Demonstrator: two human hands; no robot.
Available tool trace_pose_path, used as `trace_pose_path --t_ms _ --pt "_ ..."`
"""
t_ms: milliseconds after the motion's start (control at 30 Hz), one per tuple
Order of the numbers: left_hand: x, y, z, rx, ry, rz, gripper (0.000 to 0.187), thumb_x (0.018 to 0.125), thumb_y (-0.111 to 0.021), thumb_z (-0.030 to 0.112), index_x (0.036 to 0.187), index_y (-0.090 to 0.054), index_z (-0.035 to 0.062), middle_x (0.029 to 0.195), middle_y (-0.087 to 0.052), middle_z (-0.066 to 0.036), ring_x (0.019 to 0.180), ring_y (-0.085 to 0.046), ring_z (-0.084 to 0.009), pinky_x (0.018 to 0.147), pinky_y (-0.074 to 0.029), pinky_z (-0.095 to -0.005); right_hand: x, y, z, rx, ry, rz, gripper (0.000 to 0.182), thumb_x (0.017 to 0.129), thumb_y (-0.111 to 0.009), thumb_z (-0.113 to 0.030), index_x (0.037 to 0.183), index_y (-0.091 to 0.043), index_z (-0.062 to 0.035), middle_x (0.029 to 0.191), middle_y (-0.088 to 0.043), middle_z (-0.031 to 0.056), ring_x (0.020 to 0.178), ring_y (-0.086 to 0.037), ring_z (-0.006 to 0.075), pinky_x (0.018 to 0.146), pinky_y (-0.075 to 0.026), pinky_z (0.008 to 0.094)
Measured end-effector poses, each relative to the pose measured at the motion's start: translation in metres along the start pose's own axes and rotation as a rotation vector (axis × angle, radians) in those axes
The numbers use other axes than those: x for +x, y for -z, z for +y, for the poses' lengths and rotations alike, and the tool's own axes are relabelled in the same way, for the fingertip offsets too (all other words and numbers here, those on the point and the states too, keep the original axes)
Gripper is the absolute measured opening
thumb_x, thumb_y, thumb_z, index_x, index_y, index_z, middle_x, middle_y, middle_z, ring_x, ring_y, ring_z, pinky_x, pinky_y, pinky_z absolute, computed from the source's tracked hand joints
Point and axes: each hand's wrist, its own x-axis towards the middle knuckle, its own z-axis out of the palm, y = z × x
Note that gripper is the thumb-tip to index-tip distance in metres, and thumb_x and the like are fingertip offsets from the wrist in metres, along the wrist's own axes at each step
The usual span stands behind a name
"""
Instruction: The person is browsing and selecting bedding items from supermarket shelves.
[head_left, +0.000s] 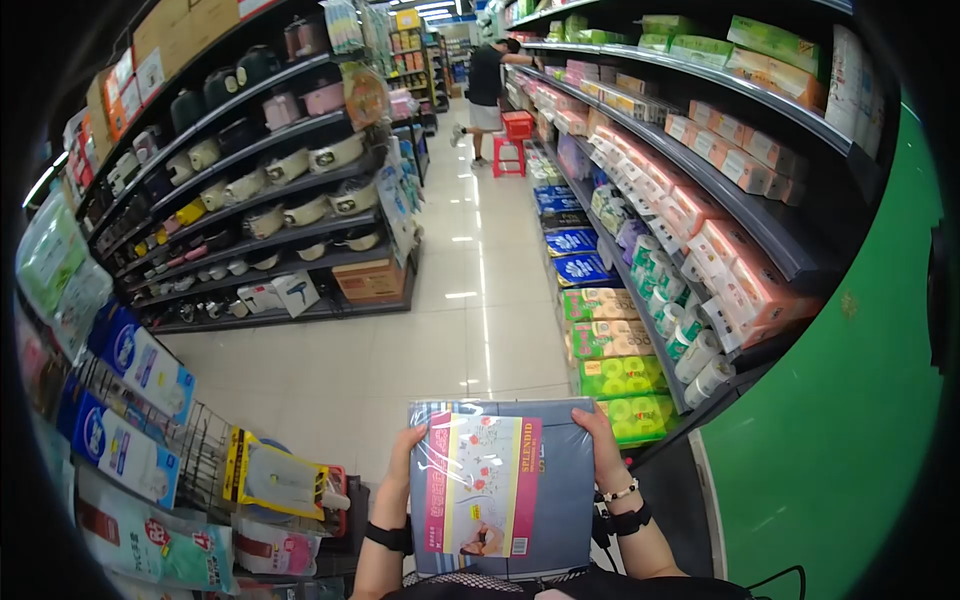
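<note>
Held upright before my body is a packaged bedding set (568, 480), folded grey-blue cloth in clear plastic. Its pink and yellow label reads "SPLENDID" and carries a flower print and a barcode. My left hand (405, 458) grips the left edge, with the thumb on the front near the top corner. On the opposite edge my right hand (603, 448) is closed the same way, its thumb over the upper right corner. The fingers behind the package are hidden. Dark bands circle both wrists, and a bracelet sits on the right one.
A tiled aisle (455, 250) runs ahead. Shelves of cookers (335, 152) line the left, tissue packs (745, 285) the right. Bagged goods (155, 535) hang close on my left; a green panel (810, 430) stands at right. Farther off, a person (487, 85) reaches into a shelf beside a red stool (508, 157).
</note>
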Motion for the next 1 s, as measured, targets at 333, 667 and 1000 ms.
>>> trace_pose_path --t_ms 333,667,1000 --pt "0.139 -0.121 0.012 0.195 0.083 -0.258 0.036 0.080 -0.055 0.030 0.095 -0.056 -0.0032 0.083 -0.062 -0.008 0.069 -0.058 -0.0107 0.061 -0.046 -0.0218 0.064 0.072 -0.055 0.105 0.176 0.255 0.032 0.081 -0.053 -0.023 0.105 -0.051 -0.0021 0.093 -0.058 0.0069 0.083 -0.057 0.0161 0.074 -0.046 0.0271" --pt "0.349 -0.139 0.023 0.148 0.099 -0.485 0.040 0.081 -0.055 0.033 0.097 -0.055 -0.0030 0.085 -0.061 -0.007 0.071 -0.058 -0.0103 0.063 -0.046 -0.0220 0.228 0.069 -0.117 0.052 0.242 0.338 0.027 0.081 -0.054 -0.027 0.096 -0.055 -0.0050 0.089 -0.059 0.0044 0.078 -0.056 0.0145 0.072 -0.045 0.0269" --pt "0.512 -0.129 0.063 0.070 0.028 -0.327 0.037 0.081 -0.054 0.031 0.097 -0.056 -0.0029 0.084 -0.061 -0.004 0.069 -0.055 -0.0083 0.061 -0.044 -0.0206 0.421 0.039 -0.167 -0.063 0.234 0.177 0.030 0.082 -0.054 -0.023 0.104 -0.052 -0.0047 0.090 -0.057 0.0028 0.080 -0.056 0.0120 0.072 -0.045 0.0253"
